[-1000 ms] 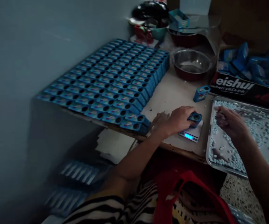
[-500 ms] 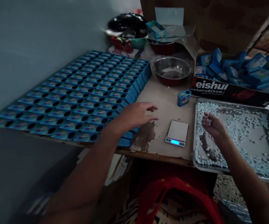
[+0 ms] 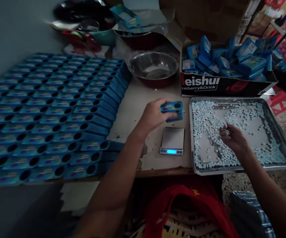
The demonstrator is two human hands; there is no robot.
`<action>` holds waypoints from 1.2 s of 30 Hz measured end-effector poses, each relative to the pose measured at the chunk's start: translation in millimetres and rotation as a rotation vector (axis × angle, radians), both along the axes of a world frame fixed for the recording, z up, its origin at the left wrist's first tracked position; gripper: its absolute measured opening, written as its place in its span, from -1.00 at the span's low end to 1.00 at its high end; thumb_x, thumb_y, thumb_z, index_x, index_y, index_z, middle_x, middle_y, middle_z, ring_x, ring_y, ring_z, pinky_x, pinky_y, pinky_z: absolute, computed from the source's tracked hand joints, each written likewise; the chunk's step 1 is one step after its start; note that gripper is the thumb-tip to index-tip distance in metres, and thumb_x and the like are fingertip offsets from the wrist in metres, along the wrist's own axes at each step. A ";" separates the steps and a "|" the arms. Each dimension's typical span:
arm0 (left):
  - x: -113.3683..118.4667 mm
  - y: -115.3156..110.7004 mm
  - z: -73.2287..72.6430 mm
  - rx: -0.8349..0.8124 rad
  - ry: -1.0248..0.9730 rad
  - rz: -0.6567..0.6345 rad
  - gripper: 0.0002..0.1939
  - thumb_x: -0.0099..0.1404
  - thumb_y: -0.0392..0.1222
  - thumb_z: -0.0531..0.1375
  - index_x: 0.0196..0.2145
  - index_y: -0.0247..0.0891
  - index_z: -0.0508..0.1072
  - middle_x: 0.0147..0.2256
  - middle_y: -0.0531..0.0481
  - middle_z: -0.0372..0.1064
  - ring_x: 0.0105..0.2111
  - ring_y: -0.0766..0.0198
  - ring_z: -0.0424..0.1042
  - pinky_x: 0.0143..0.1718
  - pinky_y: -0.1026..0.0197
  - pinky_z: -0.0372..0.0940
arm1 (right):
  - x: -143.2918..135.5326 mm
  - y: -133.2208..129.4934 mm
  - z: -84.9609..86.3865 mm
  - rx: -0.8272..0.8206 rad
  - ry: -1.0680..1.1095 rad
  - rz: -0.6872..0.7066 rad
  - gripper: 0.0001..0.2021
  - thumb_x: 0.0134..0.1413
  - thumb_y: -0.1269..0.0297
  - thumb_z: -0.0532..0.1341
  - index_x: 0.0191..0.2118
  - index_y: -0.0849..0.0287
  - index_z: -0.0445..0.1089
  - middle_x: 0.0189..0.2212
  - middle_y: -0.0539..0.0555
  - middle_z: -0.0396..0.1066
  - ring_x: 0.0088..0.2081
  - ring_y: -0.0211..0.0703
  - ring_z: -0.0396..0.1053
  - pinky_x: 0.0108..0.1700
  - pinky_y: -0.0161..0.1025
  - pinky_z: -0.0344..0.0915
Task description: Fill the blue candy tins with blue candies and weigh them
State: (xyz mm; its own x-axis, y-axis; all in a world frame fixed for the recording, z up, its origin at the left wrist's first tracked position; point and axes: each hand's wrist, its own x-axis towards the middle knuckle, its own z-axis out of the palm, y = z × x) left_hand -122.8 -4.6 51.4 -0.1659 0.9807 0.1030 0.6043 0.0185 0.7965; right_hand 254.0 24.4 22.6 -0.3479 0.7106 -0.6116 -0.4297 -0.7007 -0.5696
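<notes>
My left hand (image 3: 153,114) grips a small blue box (image 3: 178,116) above the table, just behind the digital scale (image 3: 173,138). The scale has a bare platform and a lit blue display. Over the metal tray (image 3: 242,168), my right hand (image 3: 234,138) is turned partly upward with its fingers curled around a few small pale-blue candies (image 3: 225,130). Many more loose candies (image 3: 203,112) are spread across the tray beneath it. Rows of upright blue boxes (image 3: 65,109), each with a dark round hole on top, stand at the left.
Behind the tray, a black carton (image 3: 232,86) holds a jumble of blue boxes. A steel bowl (image 3: 154,67) stands left of it. Farther back are a teal basin (image 3: 105,37) and a red tape dispenser (image 3: 83,41). A red stool (image 3: 285,100) stands at the right.
My left hand has moved right from beside the rows and taken hold of the single blue box that stood on the table. My right hand stays over the tray. The view has turned right.
</notes>
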 end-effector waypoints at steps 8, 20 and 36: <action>28.7 -87.1 5.6 0.133 0.054 -0.161 -0.70 0.30 -0.27 0.39 -0.01 -0.09 0.65 -0.04 -0.12 0.64 0.04 -0.05 0.60 0.20 -0.05 0.47 | -86.4 10.0 23.1 0.186 -0.028 0.034 -0.73 0.31 0.20 0.43 -0.33 0.13 0.37 -0.46 -0.07 0.26 -0.53 -0.39 0.10 -0.58 -0.52 0.08; 79.6 -52.8 28.0 0.100 0.149 -0.172 -0.74 0.20 -0.20 0.48 -0.13 -0.18 0.69 -0.16 -0.10 0.64 -0.11 -0.03 0.64 -0.02 0.02 0.48 | -151.9 -22.7 51.5 0.897 -0.131 -0.139 -0.70 0.21 -0.03 0.48 -0.11 0.00 0.51 -0.35 -0.06 0.38 -0.31 -0.21 0.33 -0.20 -0.23 0.37; 97.1 -36.6 10.2 0.261 -0.080 -0.140 -0.63 0.20 -0.14 0.56 -0.04 -0.18 0.68 -0.13 -0.06 0.64 -0.11 0.06 0.62 -0.05 0.08 0.47 | -105.1 -12.6 70.6 0.974 -0.001 0.034 -0.45 0.31 -0.31 0.30 0.19 -0.03 0.44 -0.14 0.06 0.62 0.04 0.07 0.59 0.18 0.13 0.53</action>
